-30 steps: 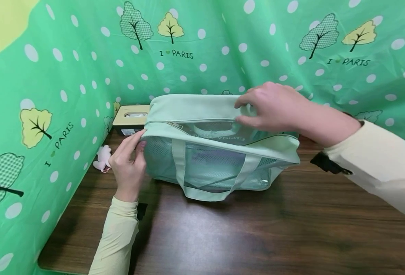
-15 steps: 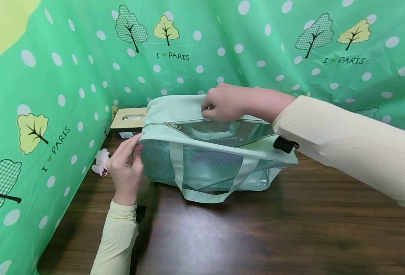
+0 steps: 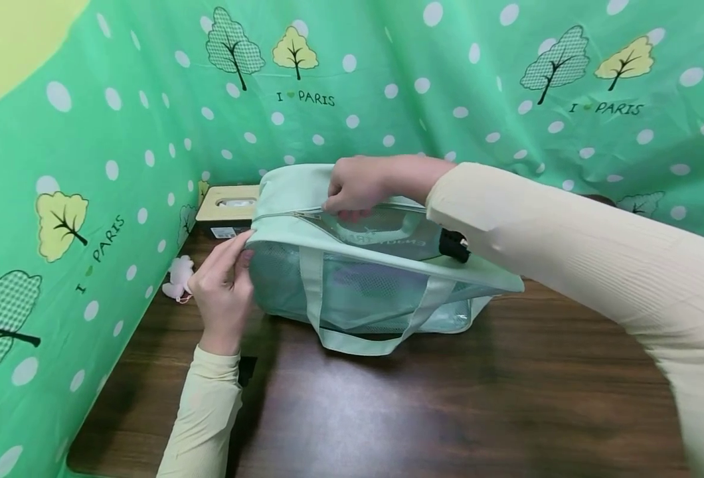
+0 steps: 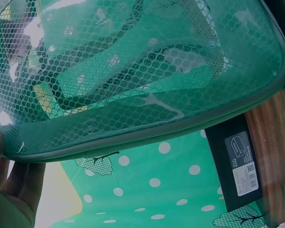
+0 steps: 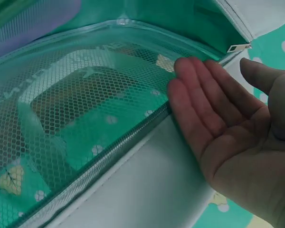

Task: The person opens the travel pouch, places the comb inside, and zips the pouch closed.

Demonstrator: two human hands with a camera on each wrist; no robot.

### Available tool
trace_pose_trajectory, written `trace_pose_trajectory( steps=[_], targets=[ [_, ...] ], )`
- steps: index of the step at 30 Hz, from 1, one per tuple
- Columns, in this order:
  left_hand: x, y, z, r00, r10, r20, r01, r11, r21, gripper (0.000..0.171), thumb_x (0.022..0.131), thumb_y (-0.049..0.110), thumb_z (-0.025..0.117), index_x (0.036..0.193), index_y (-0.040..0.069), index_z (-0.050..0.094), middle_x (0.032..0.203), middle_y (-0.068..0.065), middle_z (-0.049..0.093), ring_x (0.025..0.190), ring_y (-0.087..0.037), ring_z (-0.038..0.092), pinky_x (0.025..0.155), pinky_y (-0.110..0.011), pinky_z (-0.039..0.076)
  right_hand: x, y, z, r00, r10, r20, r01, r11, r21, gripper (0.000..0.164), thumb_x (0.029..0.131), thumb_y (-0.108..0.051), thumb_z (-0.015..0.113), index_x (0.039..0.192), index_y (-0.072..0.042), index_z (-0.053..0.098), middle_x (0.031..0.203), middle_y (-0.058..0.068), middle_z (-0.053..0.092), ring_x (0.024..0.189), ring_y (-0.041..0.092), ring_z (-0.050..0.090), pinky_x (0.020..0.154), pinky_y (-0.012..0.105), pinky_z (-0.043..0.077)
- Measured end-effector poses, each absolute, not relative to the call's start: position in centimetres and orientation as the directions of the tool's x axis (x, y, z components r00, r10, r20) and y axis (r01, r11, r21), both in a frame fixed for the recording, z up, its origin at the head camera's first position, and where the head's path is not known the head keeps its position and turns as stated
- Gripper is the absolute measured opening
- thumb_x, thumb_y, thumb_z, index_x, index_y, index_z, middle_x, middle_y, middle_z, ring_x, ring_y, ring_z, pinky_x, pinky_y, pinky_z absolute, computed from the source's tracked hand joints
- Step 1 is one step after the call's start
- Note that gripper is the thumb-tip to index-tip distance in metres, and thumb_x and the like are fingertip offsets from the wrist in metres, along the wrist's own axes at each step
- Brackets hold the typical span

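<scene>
Below the right hand (image 3: 358,184), fingers (image 5: 228,87) loosely together: open bag (image 3: 382,255), purple thing (image 5: 38,23) inside.
Left hand (image 3: 223,285) pinches its corner; pink toy (image 3: 178,275) beside those fingers, tissue box (image 3: 226,212) beyond.

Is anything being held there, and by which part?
The left hand pinches the bag by its upper left corner; the right hand holds nothing.

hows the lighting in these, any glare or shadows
head view: fairly bright, with a pale glare patch on the dark brown wooden table and a shadow beside the cream left sleeve; left wrist view: dimmer, white glints on the mint-green bag of clear plastic and mesh; right wrist view: also dimmer, shadow around the right hand's thumb base
</scene>
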State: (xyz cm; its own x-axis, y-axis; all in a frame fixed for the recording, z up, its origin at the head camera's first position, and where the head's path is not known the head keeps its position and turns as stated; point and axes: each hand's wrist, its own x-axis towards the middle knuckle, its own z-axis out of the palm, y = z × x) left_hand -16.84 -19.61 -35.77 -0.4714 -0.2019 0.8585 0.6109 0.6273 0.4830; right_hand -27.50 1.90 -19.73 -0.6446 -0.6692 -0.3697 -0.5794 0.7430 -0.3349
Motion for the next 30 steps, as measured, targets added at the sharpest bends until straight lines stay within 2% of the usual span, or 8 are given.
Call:
trace_pose_trajectory(
  steps=[3, 7, 10, 15, 23, 30],
  targets=[
    [-16.7, -19.6, -35.7, -0.474, -0.208, 0.856, 0.603, 0.631, 0.487, 0.019, 0.092, -0.008, 0.071, 0.109, -0.004, 0.078, 0.103, -0.021, 0.077, 0.092, -0.041, 0.074, 0.093, -0.014, 0.050, -27.5, 1.2, -19.9, -0.665, -0.631, -0.400, -0.479, 0.771, -0.419, 0.036, 0.106, -0.024, 0.055, 0.087, -0.002, 0.077, 0.075, 0.004, 0.071, 0.068, 0.015, 0.069, 0.072, 0.026, 0.057],
    [-16.6, -19.6, -35.8, -0.474, -0.207, 0.856, 0.600, 0.636, 0.486, 0.019, 0.091, -0.008, 0.072, 0.108, -0.003, 0.078, 0.102, -0.021, 0.077, 0.091, -0.041, 0.074, 0.093, -0.013, 0.050, -27.4, 0.4, -20.3, -0.713, -0.573, -0.405, -0.361, 0.794, -0.489, 0.035, 0.105, -0.026, 0.060, 0.102, 0.005, 0.076, 0.085, 0.010, 0.078, 0.073, 0.015, 0.076, 0.074, 0.030, 0.062],
    [-16.6, -19.5, -35.7, -0.465, -0.205, 0.861, 0.605, 0.636, 0.479, 0.019, 0.090, -0.008, 0.072, 0.108, -0.003, 0.079, 0.101, -0.021, 0.077, 0.089, -0.041, 0.074, 0.092, -0.013, 0.050, -27.2, 0.1, -20.2, -0.742, -0.532, -0.408, -0.271, 0.794, -0.544, 0.032, 0.103, -0.025, 0.064, 0.103, 0.006, 0.074, 0.077, 0.006, 0.076, 0.066, 0.010, 0.074, 0.072, 0.030, 0.062],
    [-16.5, -19.5, -35.6, -0.461, -0.207, 0.863, 0.610, 0.633, 0.477, 0.019, 0.091, -0.008, 0.072, 0.108, -0.003, 0.079, 0.102, -0.020, 0.077, 0.089, -0.040, 0.075, 0.092, -0.014, 0.050, -27.2, 0.1, -20.1, -0.758, -0.505, -0.413, -0.160, 0.758, -0.633, 0.029, 0.100, -0.020, 0.068, 0.111, 0.006, 0.073, 0.070, 0.001, 0.073, 0.066, 0.009, 0.073, 0.068, 0.026, 0.060],
    [-16.4, -19.3, -36.0, -0.449, -0.206, 0.869, 0.617, 0.632, 0.468, 0.020, 0.092, -0.009, 0.071, 0.109, -0.003, 0.079, 0.101, -0.020, 0.077, 0.088, -0.040, 0.075, 0.090, -0.013, 0.050, -27.3, 0.7, -20.1, -0.763, -0.483, -0.430, -0.038, 0.698, -0.715, 0.019, 0.100, -0.013, 0.068, 0.106, 0.004, 0.072, 0.072, 0.002, 0.072, 0.062, 0.008, 0.067, 0.073, 0.026, 0.060],
    [-16.3, -19.2, -36.3, -0.436, -0.212, 0.875, 0.607, 0.648, 0.459, 0.019, 0.091, -0.010, 0.070, 0.107, -0.003, 0.079, 0.101, -0.019, 0.078, 0.086, -0.040, 0.076, 0.089, -0.011, 0.050, -27.0, 1.3, -20.1, -0.767, -0.473, -0.434, -0.021, 0.694, -0.720, 0.016, 0.100, -0.012, 0.068, 0.101, 0.003, 0.072, 0.070, 0.001, 0.071, 0.060, 0.007, 0.066, 0.073, 0.026, 0.060]
  ],
)
